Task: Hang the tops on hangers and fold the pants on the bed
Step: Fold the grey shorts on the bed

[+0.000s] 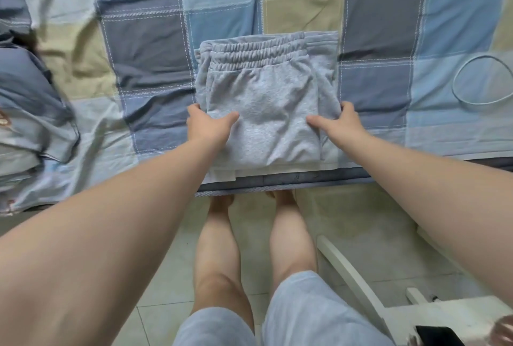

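The bed [138,40] holds the folded grey pants [263,101] right at its near edge, so tugging toward you could drag them onto the floor [166,276]. Your left hand [208,126] and right hand [344,124] have fingers [195,108] clamped on the sides; an uneven lift may spill the layers.

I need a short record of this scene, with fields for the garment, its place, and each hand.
garment: grey pants, folded, waistband at far end
place: on the checked sheet, near the bed's front edge
left hand: grips the pants' left edge, thumb on top
right hand: grips the pants' right edge, thumb on top
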`<state>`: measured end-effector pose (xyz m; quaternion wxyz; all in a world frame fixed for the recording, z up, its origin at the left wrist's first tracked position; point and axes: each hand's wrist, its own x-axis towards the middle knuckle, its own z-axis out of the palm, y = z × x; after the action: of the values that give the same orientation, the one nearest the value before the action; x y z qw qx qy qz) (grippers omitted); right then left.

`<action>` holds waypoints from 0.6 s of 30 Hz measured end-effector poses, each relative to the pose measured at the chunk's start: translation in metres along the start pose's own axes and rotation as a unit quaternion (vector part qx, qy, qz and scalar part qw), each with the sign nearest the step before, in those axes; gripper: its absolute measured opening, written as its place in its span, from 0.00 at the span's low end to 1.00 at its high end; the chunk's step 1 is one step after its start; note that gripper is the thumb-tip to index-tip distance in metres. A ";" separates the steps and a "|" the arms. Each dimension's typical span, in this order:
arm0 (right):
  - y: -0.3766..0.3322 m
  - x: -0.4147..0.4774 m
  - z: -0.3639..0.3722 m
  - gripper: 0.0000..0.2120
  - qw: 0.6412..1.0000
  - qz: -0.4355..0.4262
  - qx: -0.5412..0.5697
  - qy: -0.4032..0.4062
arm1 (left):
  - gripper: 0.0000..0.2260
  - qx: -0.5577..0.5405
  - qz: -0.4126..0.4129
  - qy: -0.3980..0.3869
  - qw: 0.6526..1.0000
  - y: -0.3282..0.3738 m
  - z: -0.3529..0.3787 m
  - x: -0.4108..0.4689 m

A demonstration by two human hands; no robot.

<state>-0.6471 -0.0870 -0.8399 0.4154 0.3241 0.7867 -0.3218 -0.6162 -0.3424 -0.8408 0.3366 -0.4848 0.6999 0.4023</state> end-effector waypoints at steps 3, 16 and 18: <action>-0.002 0.006 0.009 0.40 0.998 -0.007 0.057 -0.030 | 0.38 -0.009 -0.002 0.012 1.000 0.002 0.011 0.005; -0.034 -0.075 -0.008 0.14 0.990 0.063 0.083 -0.093 | 0.27 0.056 -0.006 -0.084 0.995 0.015 -0.044 -0.060; -0.036 -0.101 -0.017 0.15 0.987 0.088 0.098 -0.092 | 0.28 0.076 -0.011 -0.099 0.992 0.017 -0.058 -0.080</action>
<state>-0.6377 -0.1187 -0.7368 0.4786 0.4002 0.6785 -0.3879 -0.6124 -0.3584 -0.7418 0.4442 -0.4233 0.6864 0.3904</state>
